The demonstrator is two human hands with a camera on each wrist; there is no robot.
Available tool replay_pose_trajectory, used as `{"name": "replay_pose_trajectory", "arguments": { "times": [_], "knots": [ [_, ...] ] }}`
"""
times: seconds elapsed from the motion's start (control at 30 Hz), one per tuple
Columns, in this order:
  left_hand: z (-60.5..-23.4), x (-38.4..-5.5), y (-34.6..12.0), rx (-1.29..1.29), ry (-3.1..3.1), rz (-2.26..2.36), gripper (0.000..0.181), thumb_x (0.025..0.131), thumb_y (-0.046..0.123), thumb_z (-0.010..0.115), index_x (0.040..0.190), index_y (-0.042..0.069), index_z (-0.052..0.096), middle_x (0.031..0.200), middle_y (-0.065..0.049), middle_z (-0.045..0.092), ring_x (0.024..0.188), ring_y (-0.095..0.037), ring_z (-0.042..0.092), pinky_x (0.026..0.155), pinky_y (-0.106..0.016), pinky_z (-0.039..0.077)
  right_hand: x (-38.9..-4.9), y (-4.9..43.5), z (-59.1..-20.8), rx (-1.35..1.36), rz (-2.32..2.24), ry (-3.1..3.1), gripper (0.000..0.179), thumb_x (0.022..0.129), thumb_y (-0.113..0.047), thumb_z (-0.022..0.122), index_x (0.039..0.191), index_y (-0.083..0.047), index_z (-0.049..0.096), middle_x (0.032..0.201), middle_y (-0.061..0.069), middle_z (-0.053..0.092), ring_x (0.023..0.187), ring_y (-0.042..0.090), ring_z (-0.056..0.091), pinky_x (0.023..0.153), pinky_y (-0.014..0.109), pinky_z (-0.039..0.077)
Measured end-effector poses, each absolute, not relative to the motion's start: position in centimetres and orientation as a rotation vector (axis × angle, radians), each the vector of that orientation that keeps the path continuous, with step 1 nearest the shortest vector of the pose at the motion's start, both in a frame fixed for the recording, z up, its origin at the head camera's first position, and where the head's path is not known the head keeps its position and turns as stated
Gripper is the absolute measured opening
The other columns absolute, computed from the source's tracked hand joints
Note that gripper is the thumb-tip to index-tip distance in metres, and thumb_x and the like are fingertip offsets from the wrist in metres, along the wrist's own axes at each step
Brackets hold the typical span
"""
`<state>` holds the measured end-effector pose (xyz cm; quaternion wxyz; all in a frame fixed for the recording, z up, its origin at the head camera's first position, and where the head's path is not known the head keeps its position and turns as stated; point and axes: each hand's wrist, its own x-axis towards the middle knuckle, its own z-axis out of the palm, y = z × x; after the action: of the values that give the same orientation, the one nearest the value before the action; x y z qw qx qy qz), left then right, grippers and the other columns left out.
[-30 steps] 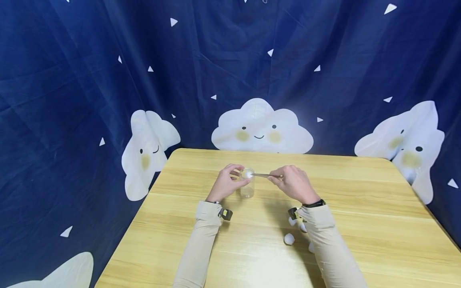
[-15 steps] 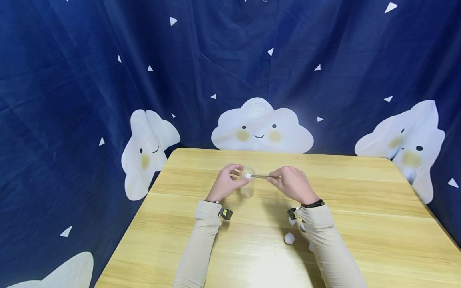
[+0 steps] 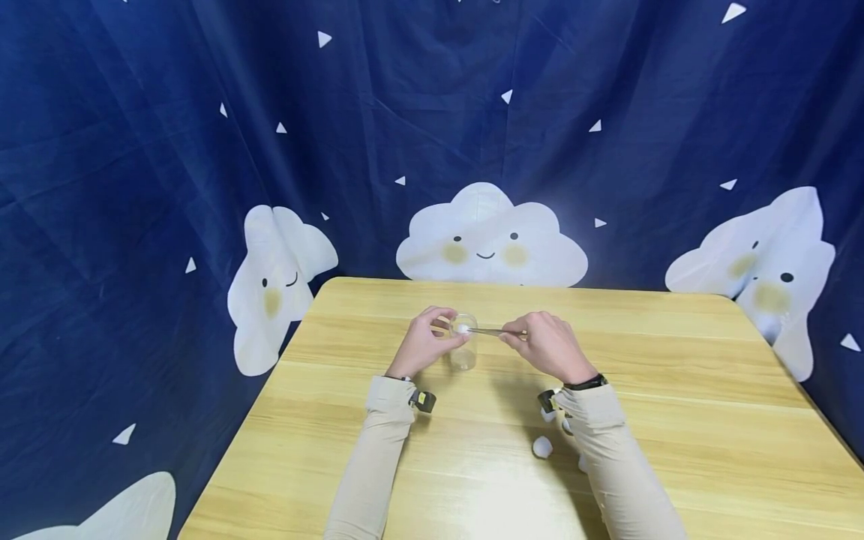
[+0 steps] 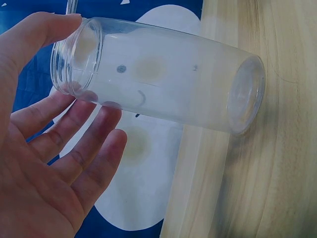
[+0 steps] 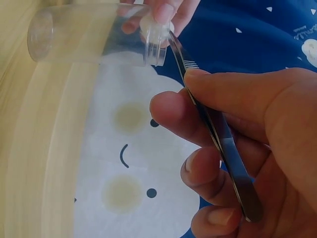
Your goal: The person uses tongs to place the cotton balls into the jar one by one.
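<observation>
A clear plastic jar (image 4: pixel 163 74) stands on the table; my left hand (image 3: pixel 425 343) grips it near the threaded mouth, thumb on one side and fingertips on the other. My right hand (image 3: pixel 548 345) pinches metal tweezers (image 5: pixel 218 129) between thumb and index finger. The tweezers' tips hold a white cotton ball (image 3: pixel 463 328) at the jar's open mouth. In the right wrist view the same cotton ball shows white at the rim, partly behind the left thumb. Below it, the jar's see-through body shows nothing else inside.
Several white cotton balls (image 3: pixel 542 448) lie on the wooden table (image 3: pixel 675 360) near my right forearm, some partly hidden by the sleeve and wrist camera. A dark blue curtain (image 3: pixel 432 112) with white clouds and triangles hangs behind the table.
The tweezers and cotton ball have sunk very slightly at the jar's mouth. Both hands otherwise keep their places and grips.
</observation>
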<state>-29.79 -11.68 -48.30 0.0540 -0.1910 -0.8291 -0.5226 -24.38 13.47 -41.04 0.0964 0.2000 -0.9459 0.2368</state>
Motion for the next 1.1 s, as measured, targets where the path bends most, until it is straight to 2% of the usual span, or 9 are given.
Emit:
{"name": "replay_pose_trajectory", "arguments": {
  "times": [0.33, 0.63, 0.83, 1.1],
  "knots": [
    [-48.39, -29.83, -11.70, -0.587, -2.523, -1.587, 0.049, 0.083, 0.035, 0.087, 0.125, 0.015, 0.069, 0.125, -0.006, 0.068, 0.103, -0.018, 0.069, 0.091, -0.037, 0.061, -24.37, 13.51, -41.08, 0.592, 0.693, -2.810, 0.014, 0.094, -0.025, 0.077, 0.101, -0.016, 0.084, 0.104, 0.006, 0.081, 0.080, 0.015, 0.069, 0.053, 0.027, 0.042],
    [-48.27, -29.78, -11.64, -0.576, -2.523, -1.602, 0.048, 0.083, 0.033, 0.088, 0.123, 0.016, 0.070, 0.124, -0.002, 0.068, 0.103, -0.019, 0.069, 0.092, -0.039, 0.061, -24.38, 13.44, -41.01, 0.588, 0.706, -2.809, 0.013, 0.093, -0.025, 0.077, 0.100, -0.016, 0.084, 0.102, 0.006, 0.082, 0.068, 0.012, 0.059, 0.048, 0.028, 0.036],
    [-48.13, -29.69, -11.57, -0.588, -2.521, -1.598, 0.047, 0.084, 0.034, 0.087, 0.123, 0.016, 0.070, 0.124, -0.003, 0.068, 0.104, -0.020, 0.069, 0.092, -0.038, 0.061, -24.39, 13.42, -41.03, 0.576, 0.696, -2.806, 0.014, 0.094, -0.025, 0.076, 0.101, -0.016, 0.084, 0.102, 0.005, 0.082, 0.073, 0.013, 0.067, 0.051, 0.027, 0.040],
    [-48.25, -29.78, -11.64, -0.602, -2.508, -1.594, 0.048, 0.083, 0.034, 0.087, 0.123, 0.015, 0.069, 0.123, -0.004, 0.068, 0.104, -0.020, 0.070, 0.091, -0.037, 0.061, -24.33, 13.59, -40.90, 0.600, 0.721, -2.777, 0.009, 0.095, -0.020, 0.075, 0.089, -0.017, 0.081, 0.087, 0.001, 0.079, 0.067, 0.012, 0.058, 0.056, 0.030, 0.045]
  ]
}}
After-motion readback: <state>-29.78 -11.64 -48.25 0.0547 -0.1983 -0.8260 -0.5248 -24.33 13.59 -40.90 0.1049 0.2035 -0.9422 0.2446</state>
